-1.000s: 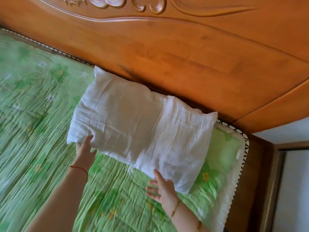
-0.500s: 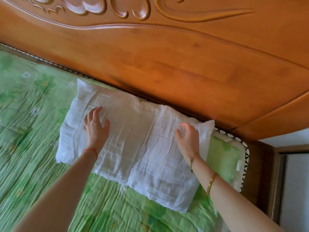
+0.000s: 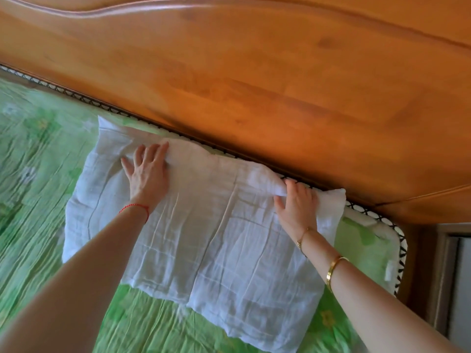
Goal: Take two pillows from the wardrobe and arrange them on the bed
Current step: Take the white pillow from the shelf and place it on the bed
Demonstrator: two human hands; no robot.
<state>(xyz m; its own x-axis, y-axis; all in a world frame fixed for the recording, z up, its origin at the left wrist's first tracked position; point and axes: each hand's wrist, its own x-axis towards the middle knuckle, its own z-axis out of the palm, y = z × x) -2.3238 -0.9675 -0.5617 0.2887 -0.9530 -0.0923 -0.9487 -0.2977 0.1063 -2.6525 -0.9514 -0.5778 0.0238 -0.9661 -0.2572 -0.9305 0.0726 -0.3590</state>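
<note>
A white, wrinkled pillow (image 3: 209, 240) lies flat on the green flowered bed sheet (image 3: 33, 174), its far edge against the wooden headboard (image 3: 254, 85). My left hand (image 3: 147, 174) rests palm down on the pillow's far left part, fingers spread. Over at the far right corner, my right hand (image 3: 295, 205) pinches a raised fold of the pillow's cloth. Only one pillow is in view.
The mattress corner with its black-and-white trim (image 3: 397, 240) ends at the right. Beyond it stands a brown wooden frame and a grey panel (image 3: 458, 289). The green sheet stretches away to the left and toward me.
Both hands have slid farther up the pillow toward the headboard. The right hand now pinches a fold at the far right corner. The pillow lies closer against the headboard.
</note>
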